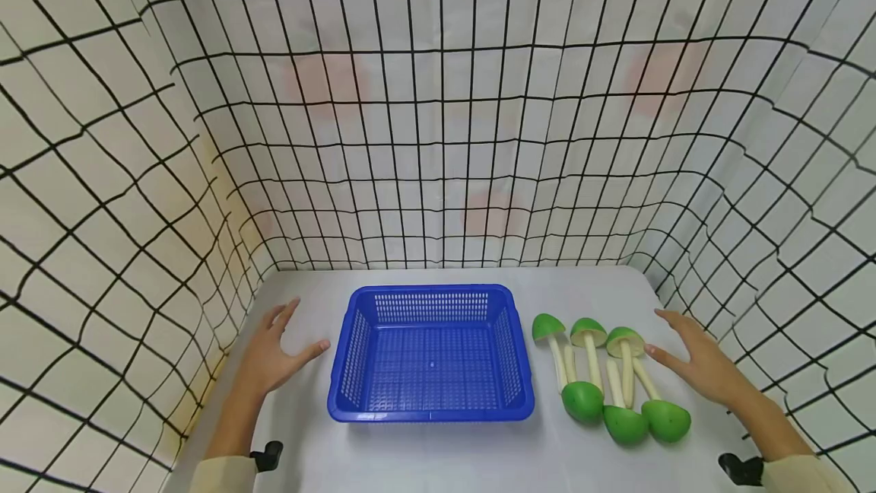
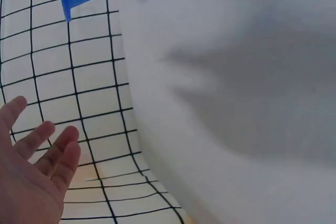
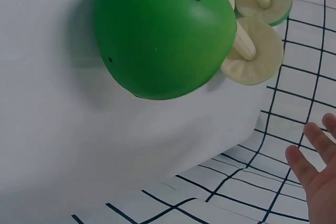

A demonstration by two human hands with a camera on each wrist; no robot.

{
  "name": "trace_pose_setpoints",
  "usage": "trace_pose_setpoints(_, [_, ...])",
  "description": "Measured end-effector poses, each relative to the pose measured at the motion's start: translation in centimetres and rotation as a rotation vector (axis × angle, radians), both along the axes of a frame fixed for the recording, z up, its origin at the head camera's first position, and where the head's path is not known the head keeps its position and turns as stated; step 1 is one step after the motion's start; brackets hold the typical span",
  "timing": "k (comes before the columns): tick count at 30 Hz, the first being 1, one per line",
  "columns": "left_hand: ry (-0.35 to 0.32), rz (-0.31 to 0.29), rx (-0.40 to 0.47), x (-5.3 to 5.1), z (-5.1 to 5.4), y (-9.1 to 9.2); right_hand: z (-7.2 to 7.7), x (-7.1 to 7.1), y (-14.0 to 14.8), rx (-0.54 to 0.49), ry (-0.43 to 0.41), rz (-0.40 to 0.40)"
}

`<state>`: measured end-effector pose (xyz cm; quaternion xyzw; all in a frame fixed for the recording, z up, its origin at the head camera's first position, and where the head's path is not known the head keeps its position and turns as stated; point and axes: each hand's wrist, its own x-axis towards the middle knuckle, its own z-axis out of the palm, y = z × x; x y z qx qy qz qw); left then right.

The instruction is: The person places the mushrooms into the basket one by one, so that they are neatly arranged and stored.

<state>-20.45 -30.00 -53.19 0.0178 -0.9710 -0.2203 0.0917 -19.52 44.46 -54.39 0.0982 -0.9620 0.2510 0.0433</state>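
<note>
A blue plastic basket [image 1: 431, 415] with slotted walls stands in the middle of the white table, and nothing lies in it. To its right lie several toy mushrooms [image 1: 583, 402] with green caps and cream stems, caps pointing both ways. My left hand [image 1: 270, 356] is held left of the basket, fingers spread, touching nothing. My right hand [image 1: 705, 364] hovers just right of the mushrooms, its fingers apart and holding nothing. In the right wrist view one green mushroom cap [image 3: 165, 35] looms large, with the right hand's fingers [image 3: 302, 166] at the lower right.
A white cloth with a black grid [image 1: 441, 135] encloses the table [image 1: 438, 462] at the back and both sides. Dark straps [image 1: 267, 456] sit at both wrists, by the light sleeves.
</note>
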Motion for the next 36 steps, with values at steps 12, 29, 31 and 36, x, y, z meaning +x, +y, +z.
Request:
trace_pose_setpoints(12, [0.02, -0.046, 0.175, 0.3, -2.2, 1.7, -1.6, 0.6, -0.4, -0.022, 0.014, 0.007])
trace_pose_setpoints(29, [0.01, -0.127, 0.434, 0.3, -4.7, 4.1, -3.8, 1.2, -0.2, -0.014, -0.105, -0.064])
trace_pose_setpoints(31, [0.002, -0.131, 0.462, 0.4, -4.9, 4.3, -4.3, 1.1, 0.0, -0.004, -0.127, -0.071])
trace_pose_setpoints(36, [-0.008, -0.122, 0.501, 0.6, -5.5, 4.7, -5.6, 1.0, 0.5, 0.004, -0.164, -0.11])
